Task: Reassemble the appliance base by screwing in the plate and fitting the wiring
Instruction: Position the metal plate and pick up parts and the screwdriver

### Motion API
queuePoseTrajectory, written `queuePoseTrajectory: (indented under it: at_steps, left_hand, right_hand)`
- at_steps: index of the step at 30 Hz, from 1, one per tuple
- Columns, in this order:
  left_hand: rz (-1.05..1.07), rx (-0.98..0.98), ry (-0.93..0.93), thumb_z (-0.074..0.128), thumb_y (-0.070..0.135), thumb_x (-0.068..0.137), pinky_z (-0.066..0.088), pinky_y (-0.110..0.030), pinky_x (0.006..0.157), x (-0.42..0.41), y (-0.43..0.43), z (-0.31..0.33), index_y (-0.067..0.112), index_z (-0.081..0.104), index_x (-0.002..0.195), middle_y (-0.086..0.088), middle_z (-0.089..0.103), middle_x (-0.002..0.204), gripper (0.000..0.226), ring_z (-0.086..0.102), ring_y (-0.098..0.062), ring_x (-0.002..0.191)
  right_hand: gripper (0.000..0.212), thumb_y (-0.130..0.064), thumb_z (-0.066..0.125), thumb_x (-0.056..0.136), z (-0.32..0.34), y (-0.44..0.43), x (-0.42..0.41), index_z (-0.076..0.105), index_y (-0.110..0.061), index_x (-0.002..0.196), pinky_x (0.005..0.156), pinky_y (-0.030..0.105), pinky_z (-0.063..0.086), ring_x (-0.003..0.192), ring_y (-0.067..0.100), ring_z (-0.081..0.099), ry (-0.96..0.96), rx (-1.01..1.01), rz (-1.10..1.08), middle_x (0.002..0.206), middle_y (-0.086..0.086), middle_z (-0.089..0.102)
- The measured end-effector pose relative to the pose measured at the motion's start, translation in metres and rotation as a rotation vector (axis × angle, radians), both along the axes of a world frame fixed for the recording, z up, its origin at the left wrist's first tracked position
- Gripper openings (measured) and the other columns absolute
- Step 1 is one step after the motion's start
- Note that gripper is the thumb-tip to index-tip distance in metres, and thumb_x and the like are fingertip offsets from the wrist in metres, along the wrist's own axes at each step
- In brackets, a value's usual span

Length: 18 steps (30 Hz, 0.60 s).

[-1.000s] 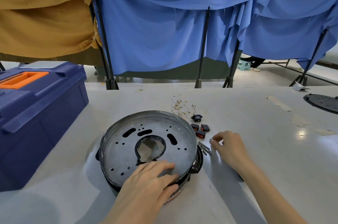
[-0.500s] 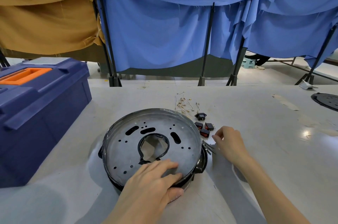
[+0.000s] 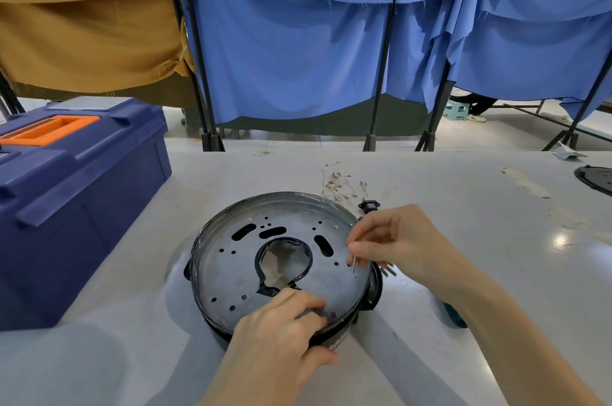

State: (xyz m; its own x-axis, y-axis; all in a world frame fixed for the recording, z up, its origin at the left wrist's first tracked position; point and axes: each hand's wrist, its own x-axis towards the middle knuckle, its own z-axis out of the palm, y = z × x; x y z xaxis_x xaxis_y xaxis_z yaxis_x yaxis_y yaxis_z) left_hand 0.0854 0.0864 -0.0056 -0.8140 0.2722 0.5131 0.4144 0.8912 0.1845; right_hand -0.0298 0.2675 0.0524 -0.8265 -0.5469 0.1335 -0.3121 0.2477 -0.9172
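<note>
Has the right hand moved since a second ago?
Yes. The right hand left the table and came leftward over the plate, pinching a screw.

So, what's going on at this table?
A person is reassembling a round appliance base. The left hand grips its near edge, fingers on the metal plate, steadying it. The right hand pinches a screw, tip down over a hole near the plate's right edge. Spare screws lie just right of the base; loose wires and a black socket lie behind it, not yet fitted.
</note>
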Motion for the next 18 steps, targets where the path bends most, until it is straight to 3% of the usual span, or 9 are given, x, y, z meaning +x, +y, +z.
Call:
queuePoseTrajectory:
  at_steps: [3, 8, 12, 16, 18]
  left_hand:
    - [0.007, -0.043, 0.061, 0.054, 0.06, 0.065, 0.044, -0.013, 0.039, -0.001, 0.0, 0.001, 0.035, 0.076, 0.066, 0.025, 0.068, 0.082, 0.032, 0.062, 0.006, 0.077]
    - [0.059, -0.09, 0.15, 0.048, 0.045, 0.071, 0.038, -0.017, 0.031, 0.003, 0.007, 0.003, 0.032, 0.074, 0.062, 0.02, 0.067, 0.074, 0.03, 0.064, 0.0, 0.07]
    - [0.082, -0.116, 0.171, 0.071, 0.042, 0.059, 0.031, -0.017, 0.029, 0.006, 0.012, 0.004, 0.026, 0.07, 0.056, 0.016, 0.064, 0.069, 0.016, 0.06, -0.003, 0.064]
    - [0.097, -0.117, 0.173, 0.086, 0.041, 0.055, 0.03, -0.017, 0.028, 0.005, 0.012, 0.001, 0.025, 0.071, 0.056, 0.016, 0.064, 0.069, 0.022, 0.054, -0.001, 0.069]
    - [0.102, -0.105, 0.183, 0.081, 0.042, 0.058, 0.033, -0.019, 0.026, 0.004, 0.012, 0.0, 0.024, 0.071, 0.057, 0.016, 0.064, 0.069, 0.02, 0.05, -0.001, 0.073]
  right_hand:
    - [0.011, -0.005, 0.076, 0.081, 0.0, -0.004, 0.002, 0.071, -0.011, 0.074, 0.058, 0.012, 0.044, 0.062, 0.012, 0.066, 0.069, 0.149, 0.036, 0.068, 0.005, 0.074]
    - [0.015, -0.007, 0.079, 0.077, 0.004, -0.001, 0.003, 0.072, -0.017, 0.069, 0.056, 0.01, 0.043, 0.06, 0.006, 0.064, 0.089, 0.193, 0.088, 0.066, 0.001, 0.073]
    - [0.009, -0.015, 0.086, 0.071, 0.005, -0.005, 0.007, 0.078, -0.017, 0.07, 0.056, 0.004, 0.035, 0.056, -0.005, 0.052, 0.154, 0.269, 0.133, 0.059, -0.013, 0.065]
    - [0.011, -0.017, 0.089, 0.066, 0.002, -0.013, 0.013, 0.079, -0.021, 0.07, 0.066, 0.005, 0.039, 0.067, -0.007, 0.053, 0.185, 0.283, 0.093, 0.064, -0.013, 0.065]
    - [0.012, -0.017, 0.09, 0.065, -0.001, -0.016, 0.015, 0.079, -0.023, 0.069, 0.068, 0.006, 0.04, 0.069, -0.006, 0.055, 0.185, 0.291, 0.071, 0.065, -0.012, 0.066]
